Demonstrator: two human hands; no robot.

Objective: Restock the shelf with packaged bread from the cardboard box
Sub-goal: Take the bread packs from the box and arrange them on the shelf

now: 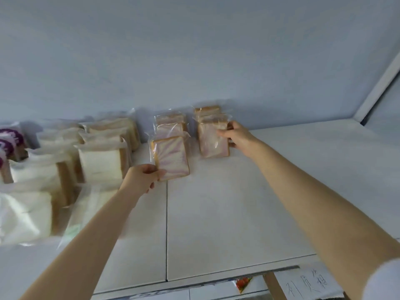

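On the white shelf [238, 202] two rows of clear-wrapped, pink-swirled bread slices stand on edge. My left hand [142, 178] grips the lower left corner of the front pack [173, 156] of the left row. My right hand [236, 134] grips the right edge of the front pack [211, 140] of the right row, thumb on its face. More swirled packs stand behind each one. The cardboard box [272, 286] shows only as a brown sliver at the bottom edge, beside a white handwritten label [307, 284].
Rows of white sliced bread in bags [101, 161] fill the shelf's left side, with purple-labelled packs [8, 139] at the far left. A seam [167, 224] divides the shelf boards. The shelf's back wall [194, 61] rises behind the bread. A red-printed packet [243, 282] lies below the shelf edge.
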